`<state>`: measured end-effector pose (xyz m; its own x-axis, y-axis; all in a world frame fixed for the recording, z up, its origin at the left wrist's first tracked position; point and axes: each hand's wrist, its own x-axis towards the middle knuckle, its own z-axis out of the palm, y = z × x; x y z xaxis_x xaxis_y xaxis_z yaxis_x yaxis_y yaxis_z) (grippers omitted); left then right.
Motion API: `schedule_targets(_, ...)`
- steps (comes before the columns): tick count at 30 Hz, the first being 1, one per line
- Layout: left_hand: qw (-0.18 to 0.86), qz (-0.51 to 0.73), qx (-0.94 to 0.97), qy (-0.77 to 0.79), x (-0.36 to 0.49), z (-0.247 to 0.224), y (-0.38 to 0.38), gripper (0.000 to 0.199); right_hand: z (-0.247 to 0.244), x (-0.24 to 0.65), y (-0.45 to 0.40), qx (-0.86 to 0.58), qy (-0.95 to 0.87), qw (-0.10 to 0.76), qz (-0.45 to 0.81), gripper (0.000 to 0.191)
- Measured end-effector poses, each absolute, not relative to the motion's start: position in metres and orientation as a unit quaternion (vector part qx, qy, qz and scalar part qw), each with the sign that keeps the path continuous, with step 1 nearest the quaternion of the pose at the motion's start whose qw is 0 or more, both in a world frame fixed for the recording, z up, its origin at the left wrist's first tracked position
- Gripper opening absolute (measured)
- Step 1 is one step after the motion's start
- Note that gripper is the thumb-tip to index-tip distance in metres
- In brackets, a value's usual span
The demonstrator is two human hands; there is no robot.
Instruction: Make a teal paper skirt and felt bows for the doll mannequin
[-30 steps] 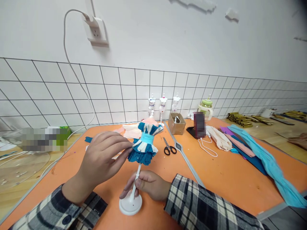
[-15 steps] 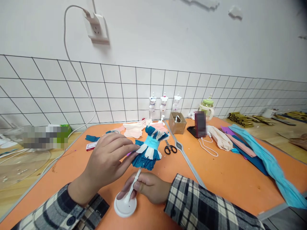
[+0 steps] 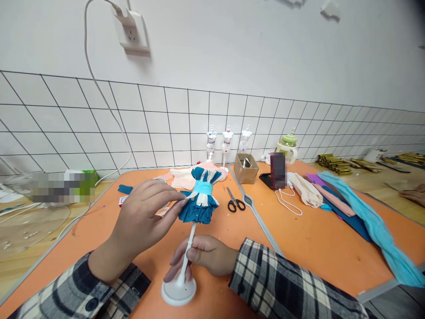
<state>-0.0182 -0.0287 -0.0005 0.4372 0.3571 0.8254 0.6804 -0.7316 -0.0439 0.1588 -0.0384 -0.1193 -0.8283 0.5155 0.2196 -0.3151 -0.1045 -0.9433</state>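
A small dress of crinkled paper (image 3: 198, 210), dark blue and white with a light blue waistband, covers the top of a white mini mannequin stand (image 3: 178, 293). My right hand (image 3: 209, 254) grips the stand's pole under the skirt, fingers wrapped round it, and the round base sits low in view. At the dress's left edge, my left hand (image 3: 146, 217) pinches the blue paper skirt between thumb and fingers. The mannequin's body is hidden under the paper.
Black scissors (image 3: 236, 205) lie beyond the dress on the orange table. Behind them are a cardboard box (image 3: 246, 169), white mini mannequins (image 3: 227, 139) and a phone (image 3: 278, 170). Coloured paper strips (image 3: 372, 221) spread along the right; a green-lidded bottle (image 3: 287, 145) stands at the back.
The stand has swung more upright, its dress shifting left and its base slightly right. My left hand has moved slightly left with the skirt edge; my right hand keeps its grip.
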Motion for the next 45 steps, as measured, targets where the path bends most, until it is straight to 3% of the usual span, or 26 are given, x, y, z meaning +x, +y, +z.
schedule_targets(5, 0.169, -0.434, -0.819, -0.335, -0.019, 0.001, -0.029, 0.022, -0.117, 0.159, -0.039, -0.06, -0.591, 0.278, 0.755, 0.057)
schedule_targets(19, 0.238, -0.364, -0.878, -0.199, -0.026, -0.003, -0.027, 0.027, -0.113, 0.159, -0.039, -0.025, -0.585, 0.285, 0.759, 0.055)
schedule_targets(24, 0.31, -0.416, -0.83, -0.205, -0.026, 0.001, -0.037, 0.028, -0.113, 0.163, -0.036, -0.043, -0.539, 0.32, 0.778, 0.044)
schedule_targets(26, 0.286, -0.456, -0.799, -0.268, -0.025, 0.0, -0.037, 0.027, -0.115, 0.163, -0.034, -0.067, -0.543, 0.339, 0.765, 0.046)
schedule_targets(33, 0.019, -0.51, -0.748, -0.423, -0.022, -0.004, -0.027, 0.022, -0.117, 0.161, -0.035, -0.111, -0.585, 0.404, 0.694, 0.051)
schedule_targets(39, 0.058, -0.426, -0.828, -0.359, -0.017, -0.005, -0.03, 0.033, -0.122, 0.161, -0.037, -0.143, -0.658, 0.378, 0.635, 0.054)
schedule_targets(45, 0.087, -0.408, -0.858, -0.299, -0.018, -0.013, -0.025, 0.029, -0.129, 0.161, -0.036, -0.138, -0.688, 0.38, 0.602, 0.053)
